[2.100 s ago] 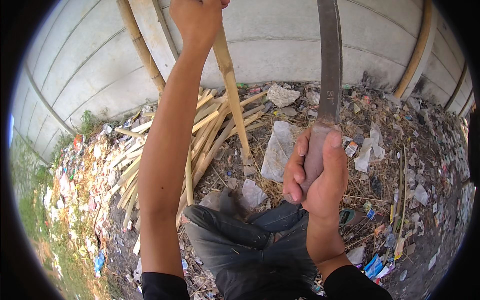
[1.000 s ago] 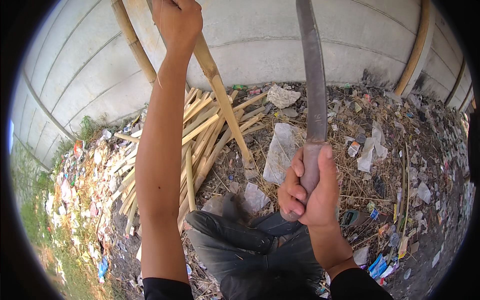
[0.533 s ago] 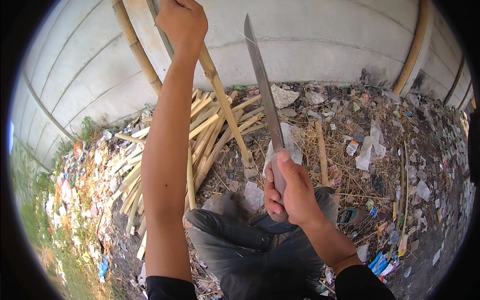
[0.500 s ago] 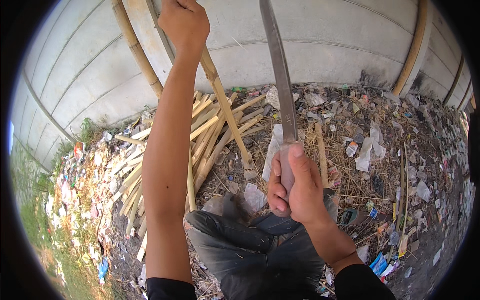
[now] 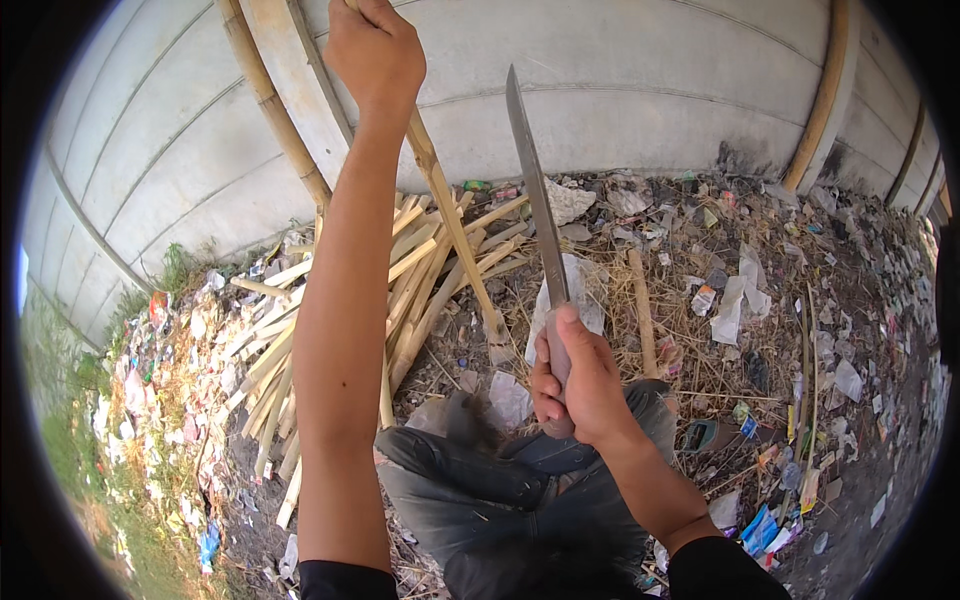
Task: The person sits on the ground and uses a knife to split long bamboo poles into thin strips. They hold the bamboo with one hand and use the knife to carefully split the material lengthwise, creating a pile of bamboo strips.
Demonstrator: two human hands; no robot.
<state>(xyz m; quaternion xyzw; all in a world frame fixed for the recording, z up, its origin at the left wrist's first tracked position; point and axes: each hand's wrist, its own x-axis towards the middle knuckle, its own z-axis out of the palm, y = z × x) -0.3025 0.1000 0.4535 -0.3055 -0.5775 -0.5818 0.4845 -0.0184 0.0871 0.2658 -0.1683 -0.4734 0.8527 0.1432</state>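
Note:
Raised at the upper left, my left hand is closed around the top of a bamboo strip. The strip slants down to the right, its lower end at the littered ground by a whitish patch. My right hand grips the handle of a machete above my lap. Its long dark blade points up and away, leaning slightly left, to the right of the strip and apart from it. Beyond my left forearm lies a pile of split bamboo strips, partly hidden by that arm.
A grey concrete panel wall runs across the back, with a bamboo pole leaning on it. Scraps of plastic and paper litter the ground. A short bamboo piece lies right of the machete. My crossed legs are in front.
The machete has swung down and away, so its tip now shows in front of the wall. My right hand has shifted slightly left and down. My left hand still holds the strip, barely moved.

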